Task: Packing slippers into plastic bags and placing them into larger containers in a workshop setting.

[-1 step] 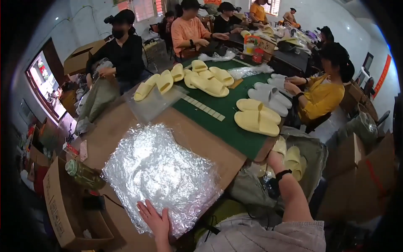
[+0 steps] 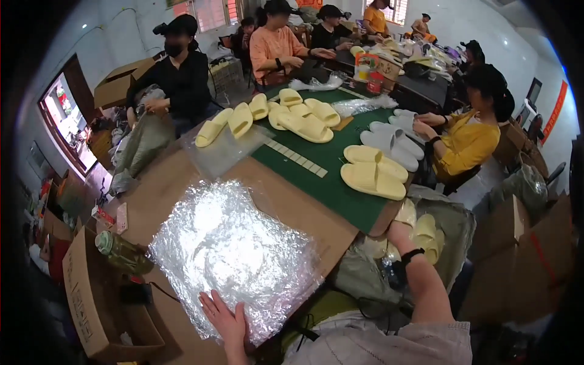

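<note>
My left hand [image 2: 226, 319] lies flat with fingers spread on the near edge of a stack of shiny clear plastic bags [image 2: 234, 258] on the table. At the table's right corner, my right hand [image 2: 399, 234] reaches down into an open woven sack [image 2: 457, 243]. A pale yellow slipper [image 2: 406, 212] is at its fingers, which are mostly hidden but appear closed on it. More yellow slippers [image 2: 429, 238] sit in the sack beside that hand. Just above on the table rests a yellow pair [image 2: 374, 176], with white slippers [image 2: 392, 144] behind it.
Several yellow slippers [image 2: 301, 121] lie across the green mat [image 2: 292, 182]. A clear plastic sheet [image 2: 222, 155] is at the table's far left. An open cardboard box [image 2: 85, 298] and a green bottle [image 2: 121, 250] stand at left. Co-workers sit around, one in yellow [image 2: 471, 143] at right.
</note>
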The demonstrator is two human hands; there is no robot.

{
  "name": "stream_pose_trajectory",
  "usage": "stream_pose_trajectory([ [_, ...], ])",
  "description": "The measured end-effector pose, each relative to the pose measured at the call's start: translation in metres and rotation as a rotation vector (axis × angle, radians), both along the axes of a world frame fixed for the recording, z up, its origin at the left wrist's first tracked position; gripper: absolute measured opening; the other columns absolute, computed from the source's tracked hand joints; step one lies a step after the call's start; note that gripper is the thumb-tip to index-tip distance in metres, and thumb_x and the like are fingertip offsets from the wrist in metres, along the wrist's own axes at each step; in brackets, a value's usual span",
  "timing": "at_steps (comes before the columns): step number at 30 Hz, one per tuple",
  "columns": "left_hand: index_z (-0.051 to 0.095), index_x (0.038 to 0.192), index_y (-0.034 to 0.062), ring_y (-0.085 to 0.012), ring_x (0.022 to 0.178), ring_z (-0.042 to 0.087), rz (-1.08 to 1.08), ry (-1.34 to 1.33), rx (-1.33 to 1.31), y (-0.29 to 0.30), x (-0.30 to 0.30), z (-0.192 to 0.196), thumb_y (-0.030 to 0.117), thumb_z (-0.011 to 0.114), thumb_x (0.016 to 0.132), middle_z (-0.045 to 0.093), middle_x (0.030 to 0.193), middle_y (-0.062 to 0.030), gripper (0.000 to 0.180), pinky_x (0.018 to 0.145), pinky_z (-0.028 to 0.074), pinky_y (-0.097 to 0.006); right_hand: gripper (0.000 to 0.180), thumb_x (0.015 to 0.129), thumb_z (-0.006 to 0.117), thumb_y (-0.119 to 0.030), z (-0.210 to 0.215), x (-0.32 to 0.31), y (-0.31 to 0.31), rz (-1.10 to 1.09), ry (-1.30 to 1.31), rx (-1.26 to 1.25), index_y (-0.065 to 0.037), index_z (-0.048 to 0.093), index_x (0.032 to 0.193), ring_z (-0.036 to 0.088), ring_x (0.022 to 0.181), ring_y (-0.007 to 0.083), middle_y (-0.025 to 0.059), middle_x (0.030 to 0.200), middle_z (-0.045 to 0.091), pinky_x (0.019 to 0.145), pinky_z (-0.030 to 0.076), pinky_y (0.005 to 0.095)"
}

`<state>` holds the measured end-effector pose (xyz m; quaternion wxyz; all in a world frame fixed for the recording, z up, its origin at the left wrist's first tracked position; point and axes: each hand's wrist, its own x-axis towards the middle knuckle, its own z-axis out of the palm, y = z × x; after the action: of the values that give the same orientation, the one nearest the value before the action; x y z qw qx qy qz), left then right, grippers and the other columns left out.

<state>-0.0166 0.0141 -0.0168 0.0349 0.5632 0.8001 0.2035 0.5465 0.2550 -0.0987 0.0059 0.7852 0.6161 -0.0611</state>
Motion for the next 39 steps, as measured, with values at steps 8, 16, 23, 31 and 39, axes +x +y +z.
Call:
stream_pose_trajectory([
  [8,0.024,0.154,-0.0039,-0.0474,0.151,0.008,-0.008,-0.006,-0.008,0.003,0.001,0.005,0.044,0.064,0.090,0.010,0.162,-0.0317,0.089,0.121,0.010,-0.057,0.026,0.089,0.064,-0.027,0.112,-0.013,0.004,-0.093,-0.019,0.199,-0.005,0.070,0.103,0.066,0.088,0.0383,0.0161,0.096,0.069,0.080,0.052,0.0480],
  [16,0.027,0.154,-0.0028,-0.0481,0.151,0.008,0.045,-0.068,-0.002,-0.002,0.002,0.004,0.048,0.065,0.090,0.011,0.161,-0.0329,0.090,0.120,0.010,-0.059,0.053,0.086,0.064,-0.014,0.082,-0.012,0.138,0.176,0.131,0.631,-0.005,0.050,0.136,0.048,0.127,0.0408,0.0190,0.139,0.052,0.102,0.044,0.0465],
  [23,0.032,0.152,-0.0011,-0.0480,0.150,0.013,0.046,-0.056,-0.010,-0.001,0.006,0.004,0.059,0.063,0.089,0.014,0.161,-0.0326,0.092,0.120,0.012,-0.060,0.027,0.092,0.055,-0.013,0.093,-0.036,0.154,0.157,0.300,0.409,-0.001,0.061,0.116,0.059,0.108,0.0456,0.0251,0.111,0.066,0.089,0.048,0.0515],
  [31,0.032,0.153,0.0009,-0.0469,0.149,0.015,0.066,-0.008,0.070,0.001,0.004,-0.003,0.060,0.060,0.091,0.015,0.161,-0.0315,0.090,0.119,0.015,-0.059,0.020,0.084,0.070,-0.014,0.128,-0.096,0.069,0.330,0.347,0.457,0.001,0.057,0.086,0.061,0.076,0.0377,0.0183,0.080,0.062,0.068,0.048,0.0439],
  [39,0.027,0.155,-0.0002,-0.0474,0.150,0.012,0.022,-0.009,0.085,0.000,0.003,-0.002,0.057,0.058,0.093,0.013,0.161,-0.0323,0.090,0.120,0.011,-0.058,0.017,0.082,0.065,0.002,0.197,-0.216,-0.003,0.546,1.126,0.614,-0.001,0.060,0.098,0.054,0.069,0.0186,0.0074,0.080,0.056,0.062,0.043,0.0285],
])
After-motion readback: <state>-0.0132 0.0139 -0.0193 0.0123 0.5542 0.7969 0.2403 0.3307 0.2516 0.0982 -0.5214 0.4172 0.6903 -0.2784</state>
